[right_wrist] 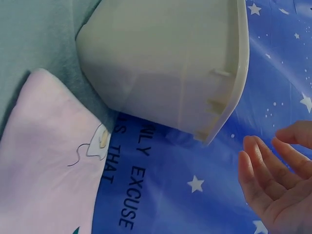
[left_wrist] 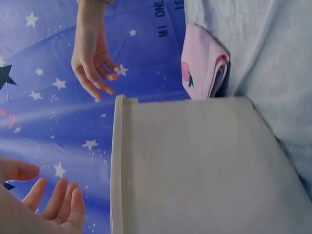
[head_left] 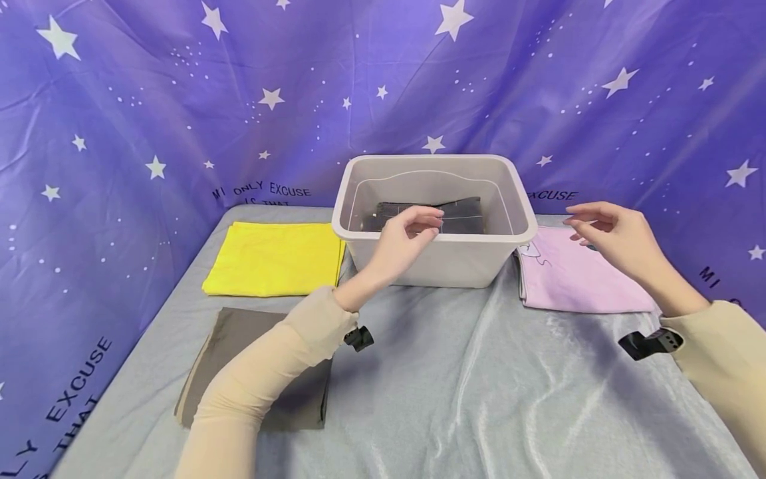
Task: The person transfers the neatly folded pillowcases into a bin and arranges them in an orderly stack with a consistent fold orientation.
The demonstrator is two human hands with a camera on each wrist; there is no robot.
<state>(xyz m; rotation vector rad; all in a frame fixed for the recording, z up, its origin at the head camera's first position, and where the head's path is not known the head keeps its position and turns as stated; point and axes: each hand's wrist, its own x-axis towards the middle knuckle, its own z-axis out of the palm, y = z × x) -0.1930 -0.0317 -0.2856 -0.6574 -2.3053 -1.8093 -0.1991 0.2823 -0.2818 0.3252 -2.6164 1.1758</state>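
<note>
A light grey plastic bin (head_left: pixel 431 256) stands at the back of the table with a folded dark cloth (head_left: pixel 461 216) inside. My left hand (head_left: pixel 407 239) hovers at the bin's front rim, fingers loosely bent and nothing between them; the left wrist view shows the same hand (left_wrist: pixel 53 204) beside the rim. To the right of the bin, my right hand (head_left: pixel 616 236) is raised over a folded pink cloth (head_left: pixel 586 279) with a printed figure. Its fingers are relaxed and hold nothing, as the right wrist view of this hand (right_wrist: pixel 278 180) also shows.
Left of the bin lies a folded yellow cloth (head_left: pixel 275 259). Nearer the front is a folded dark grey-brown cloth (head_left: pixel 239 346), partly hidden by my left sleeve. A grey velvety cover (head_left: pixel 419 399) spreads over the table. A purple star-printed curtain (head_left: pixel 383 66) hangs behind.
</note>
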